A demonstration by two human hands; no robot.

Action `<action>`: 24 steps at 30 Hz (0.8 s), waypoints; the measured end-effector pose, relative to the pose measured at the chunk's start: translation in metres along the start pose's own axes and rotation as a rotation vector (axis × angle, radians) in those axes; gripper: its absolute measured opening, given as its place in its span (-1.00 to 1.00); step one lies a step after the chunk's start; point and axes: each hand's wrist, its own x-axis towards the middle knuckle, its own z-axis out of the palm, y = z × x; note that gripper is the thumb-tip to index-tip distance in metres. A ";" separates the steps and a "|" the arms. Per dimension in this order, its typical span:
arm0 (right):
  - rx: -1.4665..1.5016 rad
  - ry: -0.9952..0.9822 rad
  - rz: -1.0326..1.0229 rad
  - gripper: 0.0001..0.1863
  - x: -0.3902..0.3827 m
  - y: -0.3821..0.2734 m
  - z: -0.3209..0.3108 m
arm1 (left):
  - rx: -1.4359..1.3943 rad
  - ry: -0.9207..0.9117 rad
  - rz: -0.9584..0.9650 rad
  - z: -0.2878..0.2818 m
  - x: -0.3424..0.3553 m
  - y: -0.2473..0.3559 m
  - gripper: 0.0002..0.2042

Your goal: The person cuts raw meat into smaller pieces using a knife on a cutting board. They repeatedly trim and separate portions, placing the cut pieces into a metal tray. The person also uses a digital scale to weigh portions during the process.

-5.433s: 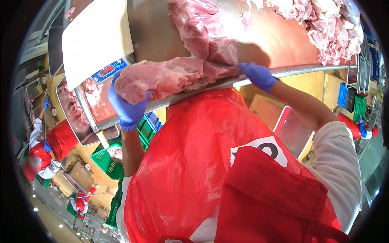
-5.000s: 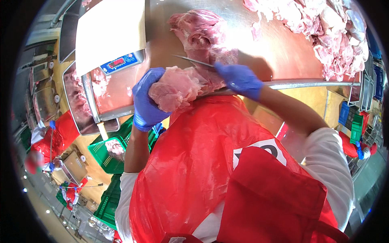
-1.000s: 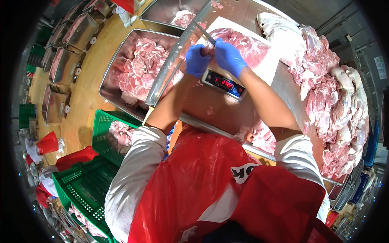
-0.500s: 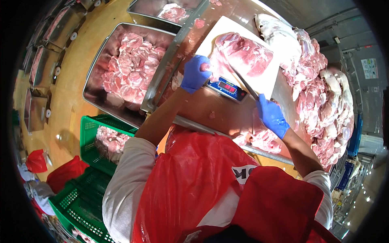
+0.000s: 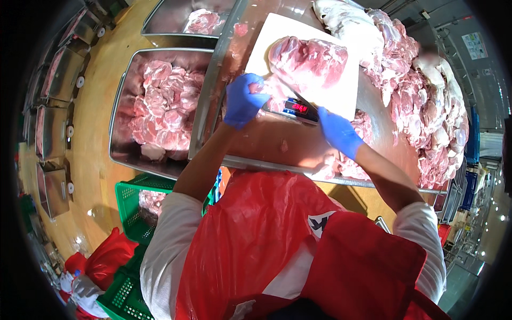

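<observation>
A large piece of raw pink meat (image 5: 309, 61) lies on a white cutting board (image 5: 345, 98). My left hand (image 5: 244, 101), in a blue glove, grips a pale loose flap of meat (image 5: 274, 89) at the board's near left corner. A blue glove also covers my right hand (image 5: 340, 132), which is closed around a knife (image 5: 298, 96). Its thin blade points up and left, its tip at the flap beside the large piece. Beneath the blade sits a small digital scale (image 5: 295, 109) with a lit red display, partly covered by the knife and flap.
Big cuts of meat (image 5: 410, 101) are heaped on the metal table (image 5: 256, 144) to the right. A steel bin (image 5: 118, 114) of meat pieces stands left, with another bin (image 5: 160, 18) behind. Green crates (image 5: 128, 213) stand lower left, near a person in red (image 5: 109, 258).
My right hand has moved left with the knife, closer to the scale and the flap. My left hand has drawn the flap slightly toward me. The whole view has shifted a little.
</observation>
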 end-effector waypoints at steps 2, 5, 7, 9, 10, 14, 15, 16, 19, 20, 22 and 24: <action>-0.060 -0.205 0.096 -0.72 -0.046 0.014 -0.016 | -0.432 -0.108 -0.289 -0.032 0.015 0.023 -0.81; 0.138 -0.118 0.138 -0.69 -0.092 0.017 -0.017 | -0.464 -0.199 -0.305 -0.084 0.053 0.007 -0.82; 0.271 0.050 0.243 -0.77 -0.097 0.005 -0.006 | -0.408 -0.279 -0.372 -0.119 0.115 0.004 -0.83; 0.369 0.215 0.337 -0.81 -0.089 -0.007 -0.006 | -0.347 -0.280 -0.150 -0.144 0.181 -0.008 -0.78; 0.462 0.296 0.354 -0.83 -0.077 -0.011 -0.017 | -0.228 -0.371 -0.293 -0.189 0.232 -0.045 -0.72; 0.805 0.507 0.531 -0.77 -0.055 0.016 -0.032 | 0.083 0.151 -0.448 -0.211 0.303 -0.065 -0.33; 0.928 0.525 0.555 -0.75 -0.047 0.032 -0.030 | 0.147 0.273 -0.418 -0.230 0.311 -0.089 -0.34; 1.009 0.576 0.533 -0.75 -0.040 0.051 -0.025 | 0.130 0.028 -0.154 -0.222 0.300 -0.104 -0.39; 1.134 0.659 0.549 -0.73 -0.020 0.107 -0.016 | -0.252 -0.362 -0.338 -0.109 0.217 -0.097 -0.50; 1.140 0.680 0.528 -0.72 -0.011 0.129 -0.012 | -0.433 -0.378 -0.582 -0.059 0.175 -0.060 -0.52; 1.213 0.602 0.504 -0.75 0.020 0.155 -0.021 | -0.477 -0.391 -0.663 -0.016 0.124 -0.022 -0.47; 1.249 0.543 0.441 -0.72 0.062 0.166 -0.035 | -0.450 -0.192 -0.709 0.017 0.093 -0.028 -0.37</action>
